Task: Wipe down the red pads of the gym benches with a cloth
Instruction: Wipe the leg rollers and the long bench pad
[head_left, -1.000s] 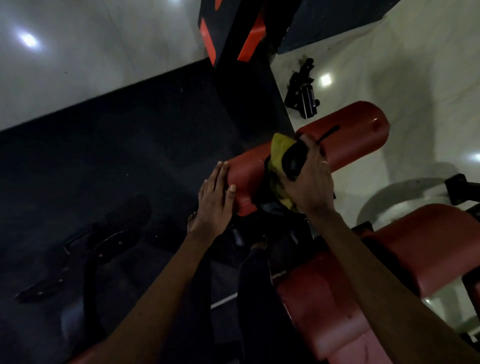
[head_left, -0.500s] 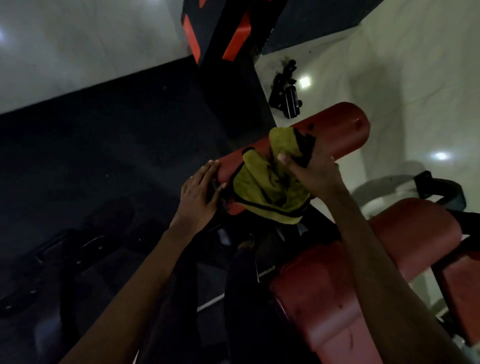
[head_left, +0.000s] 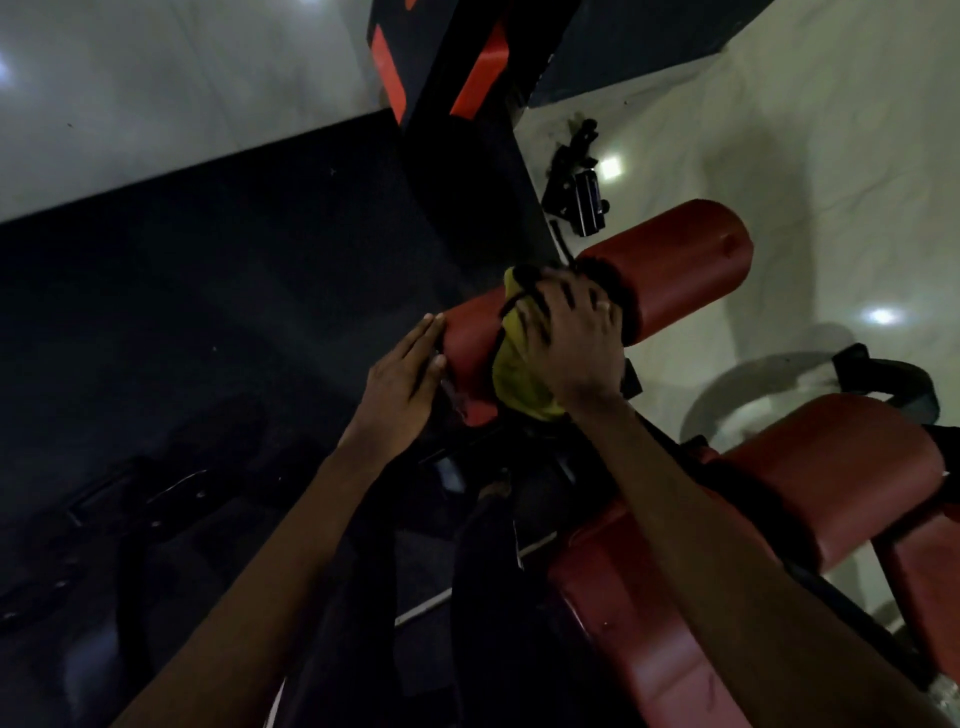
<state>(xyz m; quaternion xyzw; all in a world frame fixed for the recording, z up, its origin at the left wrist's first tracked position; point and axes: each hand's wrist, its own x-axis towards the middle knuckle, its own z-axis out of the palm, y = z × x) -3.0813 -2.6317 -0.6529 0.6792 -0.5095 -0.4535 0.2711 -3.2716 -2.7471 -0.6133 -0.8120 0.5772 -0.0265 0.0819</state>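
Observation:
A red roller pad (head_left: 680, 265) lies across the middle of the view, slanting up to the right. My right hand (head_left: 574, 338) grips a yellow cloth with black trim (head_left: 514, 364) and presses it over the roller's middle. My left hand (head_left: 402, 379) rests with straight fingers against the roller's left end. Below and to the right lie the bench's larger red pads (head_left: 831, 467), one of them partly hidden under my right forearm.
A black upright post with orange stripes (head_left: 457, 83) rises just behind the roller. A black metal fitting (head_left: 579, 192) lies on the pale floor beyond it. Dark rubber matting (head_left: 208, 312) covers the left side. Black frame parts sit below my arms.
My right hand has pulled the hanging cloth back up over the roller and now covers it from above. My left hand has stayed at the roller's left end.

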